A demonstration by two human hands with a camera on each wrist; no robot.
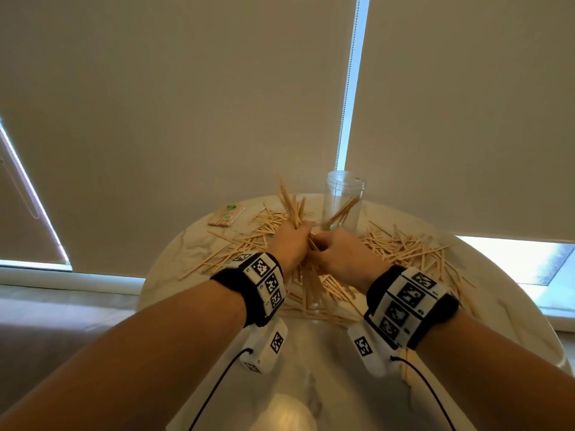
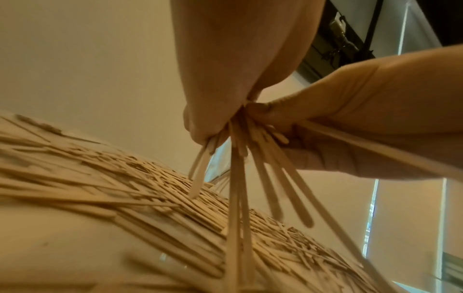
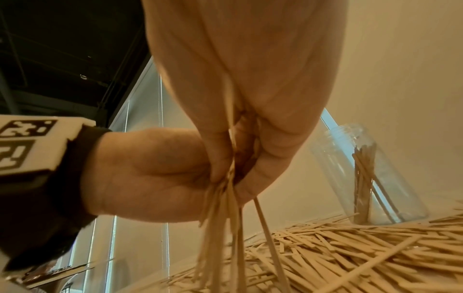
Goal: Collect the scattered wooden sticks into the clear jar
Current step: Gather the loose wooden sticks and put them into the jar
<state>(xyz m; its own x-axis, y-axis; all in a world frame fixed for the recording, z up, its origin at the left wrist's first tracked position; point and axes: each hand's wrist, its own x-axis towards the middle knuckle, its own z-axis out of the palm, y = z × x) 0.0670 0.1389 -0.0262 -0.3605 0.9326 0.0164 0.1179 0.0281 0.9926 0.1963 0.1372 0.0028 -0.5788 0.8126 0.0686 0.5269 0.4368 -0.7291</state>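
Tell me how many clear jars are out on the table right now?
1. The clear jar stands upright on the table's far side, just beyond both hands, lid off, a few wooden sticks already inside. No other shows in any view.

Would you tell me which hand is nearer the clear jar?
Right. The right hand sits just in front of the clear jar; the left hand is further to its left.

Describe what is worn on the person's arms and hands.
Both forearms are bare, no sleeves. Each wrist carries a black band faced with white blocks printed with black square markers. A white camera unit hangs under each wrist, trailing a thin black cable. The hands are ungloved.
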